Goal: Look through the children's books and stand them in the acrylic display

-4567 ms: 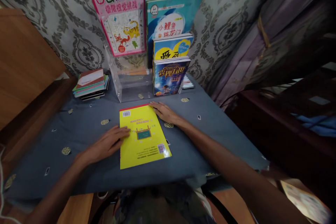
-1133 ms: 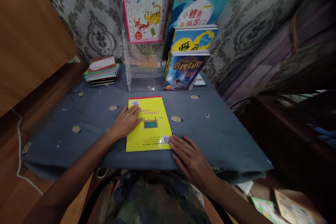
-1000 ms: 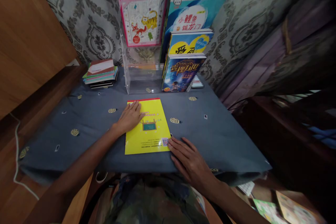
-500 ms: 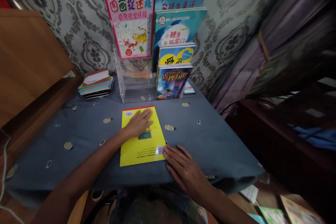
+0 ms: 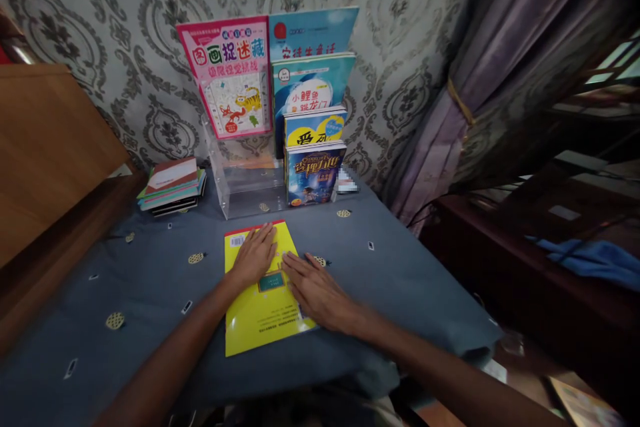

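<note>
A yellow book (image 5: 250,330) with a red strip along its far edge lies flat on the cloth-covered table, a barcode and small print on its upper face. My left hand (image 5: 255,255) rests flat on the far part of this cover, fingers stretched out. Over the book's right edge lies my right hand (image 5: 317,290), also open, its fingertips on the cover near a small green picture. The two hands are close together but apart, and neither grips anything. Part of the cover is hidden beneath them.
Behind the book stands a clear acrylic rack (image 5: 220,180) with a pink book (image 5: 230,80), several blue-toned books and a dark blue book (image 5: 313,177) in front. A stack of books (image 5: 173,183) sits at the back left. A wooden cabinet (image 5: 55,147) borders the left side; a tied curtain (image 5: 440,133) hangs right.
My right hand has moved from the book's near right corner up onto its right side, closer to my left hand. The left hand stays on the far part. The camera view has tilted up.
</note>
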`<state>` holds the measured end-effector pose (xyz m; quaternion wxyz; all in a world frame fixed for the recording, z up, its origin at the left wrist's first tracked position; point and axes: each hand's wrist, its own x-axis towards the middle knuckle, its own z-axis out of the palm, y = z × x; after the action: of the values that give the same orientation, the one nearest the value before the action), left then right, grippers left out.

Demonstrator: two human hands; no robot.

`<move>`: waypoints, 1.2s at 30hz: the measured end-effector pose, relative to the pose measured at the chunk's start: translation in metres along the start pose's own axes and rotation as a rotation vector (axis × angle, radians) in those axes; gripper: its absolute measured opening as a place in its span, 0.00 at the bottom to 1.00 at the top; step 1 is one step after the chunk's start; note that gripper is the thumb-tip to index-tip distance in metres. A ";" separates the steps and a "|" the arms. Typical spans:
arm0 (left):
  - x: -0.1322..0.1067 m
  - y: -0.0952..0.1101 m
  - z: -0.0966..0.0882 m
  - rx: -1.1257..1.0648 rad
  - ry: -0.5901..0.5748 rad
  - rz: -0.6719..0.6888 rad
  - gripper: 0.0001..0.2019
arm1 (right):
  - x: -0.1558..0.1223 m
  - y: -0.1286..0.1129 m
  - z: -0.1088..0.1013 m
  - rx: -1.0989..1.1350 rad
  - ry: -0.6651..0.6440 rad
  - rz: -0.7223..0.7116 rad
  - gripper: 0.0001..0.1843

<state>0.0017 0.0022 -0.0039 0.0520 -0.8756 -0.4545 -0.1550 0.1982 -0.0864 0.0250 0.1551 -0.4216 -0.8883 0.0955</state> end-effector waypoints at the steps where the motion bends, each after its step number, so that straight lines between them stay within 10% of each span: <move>1: 0.000 -0.001 0.001 0.002 0.006 0.005 0.22 | 0.009 0.006 -0.002 0.013 -0.027 0.007 0.25; 9: 0.000 -0.004 0.008 0.000 0.062 0.013 0.22 | 0.078 0.042 -0.001 -0.018 -0.066 0.087 0.27; 17: 0.003 -0.003 0.004 -0.018 0.018 -0.002 0.24 | 0.088 0.055 0.012 -0.061 0.037 0.102 0.27; 36: 0.000 -0.004 -0.003 -0.093 0.000 -0.011 0.23 | -0.015 0.013 0.009 -0.100 -0.074 0.004 0.30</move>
<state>-0.0023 0.0044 -0.0013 0.0103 -0.8747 -0.4515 -0.1760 0.2130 -0.0903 0.0096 0.1007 -0.4270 -0.8961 0.0670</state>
